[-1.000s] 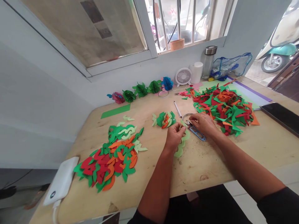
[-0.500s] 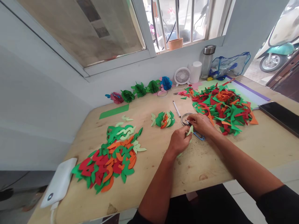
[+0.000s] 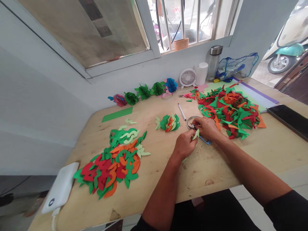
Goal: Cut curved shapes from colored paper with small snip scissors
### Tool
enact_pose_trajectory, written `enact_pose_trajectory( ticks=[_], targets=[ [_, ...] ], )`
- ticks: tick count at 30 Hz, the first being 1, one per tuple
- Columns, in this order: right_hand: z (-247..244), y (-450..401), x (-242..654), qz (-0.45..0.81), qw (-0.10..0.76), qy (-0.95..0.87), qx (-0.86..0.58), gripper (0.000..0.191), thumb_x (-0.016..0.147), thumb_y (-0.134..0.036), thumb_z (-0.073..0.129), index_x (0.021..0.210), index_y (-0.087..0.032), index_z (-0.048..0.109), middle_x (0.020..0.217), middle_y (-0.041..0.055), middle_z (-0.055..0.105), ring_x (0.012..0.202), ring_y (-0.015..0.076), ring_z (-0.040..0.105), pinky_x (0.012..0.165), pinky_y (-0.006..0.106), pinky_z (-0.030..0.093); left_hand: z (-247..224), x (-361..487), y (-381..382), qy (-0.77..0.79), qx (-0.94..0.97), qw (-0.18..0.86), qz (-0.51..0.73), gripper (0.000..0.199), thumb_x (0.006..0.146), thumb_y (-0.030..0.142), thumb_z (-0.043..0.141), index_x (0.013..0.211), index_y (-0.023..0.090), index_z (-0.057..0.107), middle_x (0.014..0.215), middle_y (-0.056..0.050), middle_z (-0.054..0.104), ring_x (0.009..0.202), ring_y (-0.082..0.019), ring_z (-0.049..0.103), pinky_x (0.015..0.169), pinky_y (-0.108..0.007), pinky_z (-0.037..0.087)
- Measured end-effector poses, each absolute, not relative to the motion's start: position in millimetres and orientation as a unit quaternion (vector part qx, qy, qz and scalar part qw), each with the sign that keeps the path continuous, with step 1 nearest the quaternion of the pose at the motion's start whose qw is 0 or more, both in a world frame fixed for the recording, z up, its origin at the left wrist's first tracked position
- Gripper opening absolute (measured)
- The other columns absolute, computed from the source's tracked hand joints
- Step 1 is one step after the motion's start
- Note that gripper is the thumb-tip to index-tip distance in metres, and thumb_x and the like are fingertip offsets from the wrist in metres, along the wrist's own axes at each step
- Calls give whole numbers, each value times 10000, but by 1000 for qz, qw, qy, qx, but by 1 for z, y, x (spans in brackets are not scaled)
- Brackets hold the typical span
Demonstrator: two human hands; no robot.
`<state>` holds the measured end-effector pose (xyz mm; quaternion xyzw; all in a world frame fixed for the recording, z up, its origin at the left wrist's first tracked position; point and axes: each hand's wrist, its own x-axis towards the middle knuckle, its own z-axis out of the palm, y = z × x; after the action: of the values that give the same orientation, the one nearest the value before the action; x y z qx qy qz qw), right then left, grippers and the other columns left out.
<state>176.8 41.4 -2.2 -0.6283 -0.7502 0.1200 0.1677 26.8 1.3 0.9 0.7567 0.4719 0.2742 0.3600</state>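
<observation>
White wall and barred window stand behind a light wooden table. Pale green paper, a slim piece tapering to a point, sticks up from the left hand, whose grip pinches it narrowly just beside the right hand. Its lower part is hidden behind the fingers; a green sliver peeks out by the wrist, perhaps the same piece. The right hand partly covers a metal ring and blue-handled snips; whether its grip holds either cannot be told.

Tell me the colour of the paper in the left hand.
Pale green: the paper in the left hand shows best in the head view.
</observation>
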Motion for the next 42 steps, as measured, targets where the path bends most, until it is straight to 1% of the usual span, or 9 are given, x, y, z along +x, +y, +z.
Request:
enact_pose_trajectory(
  ticks=[10,13,16,22,27,32,35,38,42],
  targets=[
    [-3,44,173,135,193,-725,-648,72,761,-230,556,745,-218,625,742,29,653,742,185,556,576,264,283,-1,27,1,472,742,378,289,77,759,196,501,689,204,530,578,33,463,518,-109,387,521,-227,257],
    [-4,44,172,134,194,-722,-651,82,777,-228,536,726,-211,597,722,28,639,730,180,544,574,267,270,-2,27,2,469,740,381,294,91,764,203,502,673,202,512,575,37,449,522,-107,382,526,-227,256],
    [-7,44,172,128,201,-735,-635,101,799,-225,507,733,-200,581,722,39,628,738,180,535,595,267,285,-3,26,3,471,737,383,298,114,766,210,503,654,199,489,559,43,416,514,-104,367,521,-229,245],
    [-9,45,176,142,267,-708,-639,113,808,-248,487,723,-203,547,767,43,634,764,181,536,617,266,324,-4,26,3,475,727,397,297,122,764,223,512,648,194,492,537,48,403,489,-96,339,501,-230,226],
    [-8,49,182,248,384,-655,-602,147,780,-308,510,694,-192,539,657,4,586,608,136,497,598,267,372,-6,28,5,483,670,451,338,142,759,257,528,641,182,503,534,50,406,480,-82,334,481,-217,241],
    [-6,46,180,422,453,-584,-525,204,742,-390,600,740,-189,563,648,-7,577,612,134,511,578,262,421,-3,28,8,481,515,556,440,267,713,375,597,607,181,448,611,13,547,506,-76,399,493,-199,335],
    [-1,41,176,492,475,-539,-492,246,704,-413,666,734,-189,570,668,-8,582,625,133,534,580,263,448,2,28,8,487,449,591,460,288,682,396,626,618,183,444,618,6,592,484,-70,396,464,-189,330],
    [5,35,171,570,478,-500,-444,274,699,-429,688,730,-190,556,677,-7,579,618,134,555,565,268,472,6,27,7,486,425,604,467,265,667,380,646,638,175,479,583,7,598,464,-66,399,447,-183,315],
    [13,28,165,607,471,-482,-421,294,685,-440,711,722,-192,557,697,4,590,618,130,566,555,263,493,7,27,8,475,410,615,478,291,638,386,689,745,158,544,550,10,600,433,-57,407,449,-185,312]
  ],
)
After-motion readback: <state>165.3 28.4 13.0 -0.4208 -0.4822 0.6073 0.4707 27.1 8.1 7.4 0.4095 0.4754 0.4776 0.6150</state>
